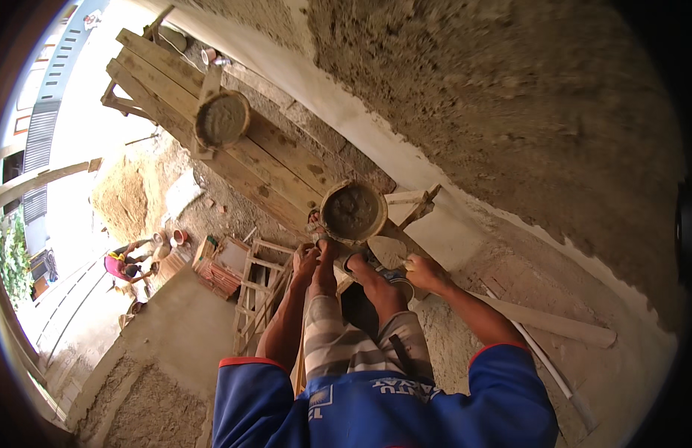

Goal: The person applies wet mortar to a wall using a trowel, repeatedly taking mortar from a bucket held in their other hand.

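My right hand (426,273) is closed around the handle of a trowel (389,252), whose pale, mortar-coated blade lies just right of my feet. Near the trowel, a round bucket (353,212) of wet grey mortar rests at the close end of the plank platform (275,160). My left hand (306,259) is curled beside my left foot, left of that bucket; what its fingers hold, if anything, does not show clearly. Farther along the planks stands a second bucket (223,119), also filled with grey mortar.
A rough plastered wall (495,97) runs along the right. Far below on the left, another person (125,265) bends near a sand heap (126,193). A wooden ladder-like frame (256,287) and stacked reddish tiles (217,278) lie below the platform. A long pole (544,362) leans at the right.
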A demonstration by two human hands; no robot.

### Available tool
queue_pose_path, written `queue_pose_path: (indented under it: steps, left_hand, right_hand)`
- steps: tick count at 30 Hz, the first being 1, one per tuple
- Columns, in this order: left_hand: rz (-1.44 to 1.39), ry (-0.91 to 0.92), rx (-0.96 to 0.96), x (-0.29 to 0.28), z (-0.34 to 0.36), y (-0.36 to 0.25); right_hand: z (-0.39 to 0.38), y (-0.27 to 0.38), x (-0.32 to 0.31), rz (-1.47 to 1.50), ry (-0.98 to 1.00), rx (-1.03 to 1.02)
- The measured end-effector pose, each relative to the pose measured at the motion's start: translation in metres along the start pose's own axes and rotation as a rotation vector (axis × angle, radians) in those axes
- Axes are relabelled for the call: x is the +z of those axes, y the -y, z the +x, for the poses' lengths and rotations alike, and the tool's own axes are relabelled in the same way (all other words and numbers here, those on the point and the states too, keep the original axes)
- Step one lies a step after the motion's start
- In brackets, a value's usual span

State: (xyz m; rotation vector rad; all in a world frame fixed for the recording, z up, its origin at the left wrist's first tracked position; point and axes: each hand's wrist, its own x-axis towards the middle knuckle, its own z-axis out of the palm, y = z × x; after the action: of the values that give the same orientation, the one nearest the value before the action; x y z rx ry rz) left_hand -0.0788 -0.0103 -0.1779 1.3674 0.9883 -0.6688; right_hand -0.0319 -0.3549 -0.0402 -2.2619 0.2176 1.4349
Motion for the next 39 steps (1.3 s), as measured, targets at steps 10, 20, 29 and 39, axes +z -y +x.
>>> queue_pose_path:
  steps: [10,20,29,39]
  left_hand:
    - [0.695,0.036,0.385,0.048,0.200,0.031]
    - [0.776,0.148,0.364,0.065,0.222,0.028]
    - [0.830,0.157,0.362,0.061,0.228,0.024]
    - [0.909,0.197,0.398,0.053,0.257,0.035]
  right_hand:
    - [0.245,-0.019,0.051,-0.360,-0.444,-0.110]
    - [0.335,-0.094,0.181,-0.250,-0.052,-0.068]
    - [0.292,-0.083,0.150,-0.053,-0.109,-0.217]
    - [0.278,-0.083,0.123,-0.124,-0.298,-0.303]
